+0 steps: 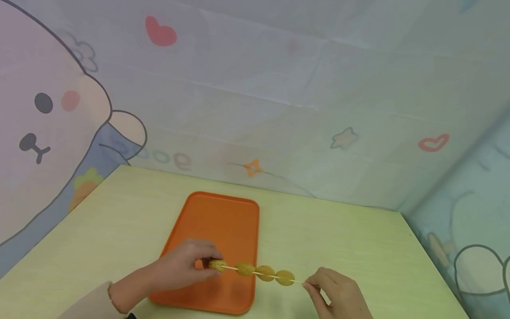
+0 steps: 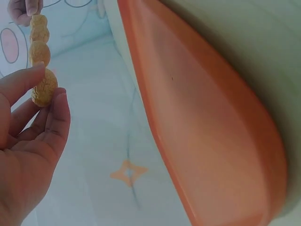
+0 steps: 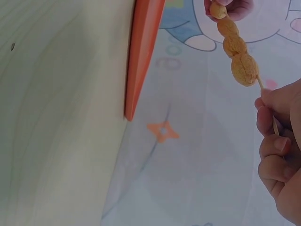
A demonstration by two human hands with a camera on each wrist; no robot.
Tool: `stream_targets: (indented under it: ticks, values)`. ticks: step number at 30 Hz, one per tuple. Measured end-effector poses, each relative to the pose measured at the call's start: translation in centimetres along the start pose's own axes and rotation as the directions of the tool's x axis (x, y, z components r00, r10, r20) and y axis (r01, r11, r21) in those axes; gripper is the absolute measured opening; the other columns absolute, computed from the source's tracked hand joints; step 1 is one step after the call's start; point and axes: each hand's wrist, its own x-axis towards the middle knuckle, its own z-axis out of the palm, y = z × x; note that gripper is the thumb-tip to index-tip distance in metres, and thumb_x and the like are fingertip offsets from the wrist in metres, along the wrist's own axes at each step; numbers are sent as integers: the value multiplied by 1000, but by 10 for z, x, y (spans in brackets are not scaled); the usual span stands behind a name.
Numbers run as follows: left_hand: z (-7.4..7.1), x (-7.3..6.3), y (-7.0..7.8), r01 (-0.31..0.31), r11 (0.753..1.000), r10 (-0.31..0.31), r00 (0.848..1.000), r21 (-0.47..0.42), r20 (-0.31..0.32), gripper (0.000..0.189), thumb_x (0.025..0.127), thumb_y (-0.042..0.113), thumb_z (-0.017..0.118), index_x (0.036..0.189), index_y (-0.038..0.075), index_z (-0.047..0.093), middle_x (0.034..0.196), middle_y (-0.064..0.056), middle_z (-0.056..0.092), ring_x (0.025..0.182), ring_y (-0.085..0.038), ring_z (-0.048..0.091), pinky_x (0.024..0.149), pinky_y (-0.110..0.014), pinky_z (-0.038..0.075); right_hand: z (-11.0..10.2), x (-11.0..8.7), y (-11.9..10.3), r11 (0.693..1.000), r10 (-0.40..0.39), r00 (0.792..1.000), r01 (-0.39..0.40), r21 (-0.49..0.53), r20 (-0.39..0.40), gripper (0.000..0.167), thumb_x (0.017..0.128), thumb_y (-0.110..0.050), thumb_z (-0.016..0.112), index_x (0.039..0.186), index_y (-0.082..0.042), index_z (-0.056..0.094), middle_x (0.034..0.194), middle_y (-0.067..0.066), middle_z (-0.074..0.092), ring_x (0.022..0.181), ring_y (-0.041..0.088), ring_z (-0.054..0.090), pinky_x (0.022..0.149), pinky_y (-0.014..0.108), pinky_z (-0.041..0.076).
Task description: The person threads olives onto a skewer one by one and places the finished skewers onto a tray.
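Observation:
A thin wooden skewer threaded with several round, golden-brown balls (image 1: 265,273) is held almost level between the two hands. The left hand (image 1: 181,266) pinches the ball at the far left end (image 2: 45,87) between thumb and fingers, above the tray. On the other side, the right hand (image 1: 338,292) grips the bare end of the stick (image 3: 261,83) with thumb and curled fingers. The outermost left ball stands a little apart from the others, with stick showing between them. Rough, wrinkled surfaces show on the balls in the right wrist view. Their exact kind cannot be told.
An orange rectangular tray (image 1: 223,221) lies on the pale yellow-green table (image 1: 330,235), partly beneath the left hand. A printed cloth backdrop (image 1: 259,88) with a cartoon bear stands behind the table and continues along the right side.

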Motion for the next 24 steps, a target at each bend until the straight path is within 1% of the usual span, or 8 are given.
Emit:
stream_targets:
  ticks: [2, 6, 10, 13, 15, 18, 21, 24]
  values:
    - [1, 0, 1, -29, 999, 30, 999, 34, -15, 12, 88, 10, 70, 99, 7, 70, 88, 5, 64, 74, 2, 55, 62, -21, 53, 0, 0, 0, 1000, 3, 1000, -3, -2, 5, 15, 85, -13, 75, 80, -21, 63, 69, -15, 55, 61, -8, 47, 52, 6, 38]
    - [4, 2, 2, -79, 993, 83, 996, 92, -35, 11, 88, 9, 71, 98, 8, 70, 89, 3, 64, 74, 1, 53, 61, -19, 52, 2, 1, -1, 1000, 1, 1000, -1, -4, 12, 14, 87, -15, 73, 79, -20, 63, 69, -15, 55, 61, -8, 47, 52, 6, 39]
    - [6, 2, 3, -106, 988, 112, 993, 113, -45, 12, 86, 7, 72, 98, 7, 70, 90, 2, 64, 75, 1, 54, 63, -18, 52, 3, 1, -2, 1000, -1, 1000, 1, 1, 14, 20, 80, -8, 78, 79, -20, 63, 69, -15, 55, 61, -8, 46, 52, 6, 39]
    - [8, 2, 4, -121, 984, 128, 991, 129, -49, 14, 84, 4, 73, 98, 7, 70, 91, 1, 64, 76, 0, 56, 64, -17, 52, 4, 1, -2, 1000, -3, 1000, 3, 10, 13, 21, 79, -7, 79, 80, -20, 63, 70, -15, 56, 61, -8, 47, 53, 6, 39]
    - [8, 2, 5, -132, 980, 141, 988, 147, -55, 17, 82, 2, 74, 98, 6, 69, 91, 0, 64, 77, -1, 57, 64, -17, 53, 4, 2, -2, 1000, -5, 1000, 5, 13, 10, 17, 83, -11, 76, 80, -20, 63, 70, -14, 56, 61, -7, 48, 53, 7, 40]
    - [10, 2, 7, -125, 979, 137, 989, 163, -64, 19, 80, 0, 75, 97, 6, 69, 92, 0, 64, 78, -2, 59, 65, -18, 54, 4, 2, -3, 1000, -3, 1000, 2, 15, 9, 14, 87, -15, 73, 80, -20, 62, 70, -14, 56, 62, -7, 49, 54, 7, 41]
    - [11, 2, 9, -114, 979, 127, 989, 171, -69, 20, 80, 0, 76, 97, 6, 69, 92, 1, 64, 79, -2, 60, 66, -17, 53, 4, 2, -4, 1000, 4, 1000, -4, 12, 10, 17, 83, -11, 76, 80, -21, 62, 70, -15, 56, 62, -7, 49, 53, 7, 41]
    - [11, 2, 10, -129, 975, 145, 987, 182, -75, 20, 80, 0, 76, 97, 6, 68, 92, 1, 63, 79, -3, 60, 67, -14, 52, 4, 2, -5, 1000, 13, 1000, -13, 5, 15, 21, 79, -8, 79, 80, -21, 62, 70, -15, 56, 62, -8, 49, 53, 7, 40]
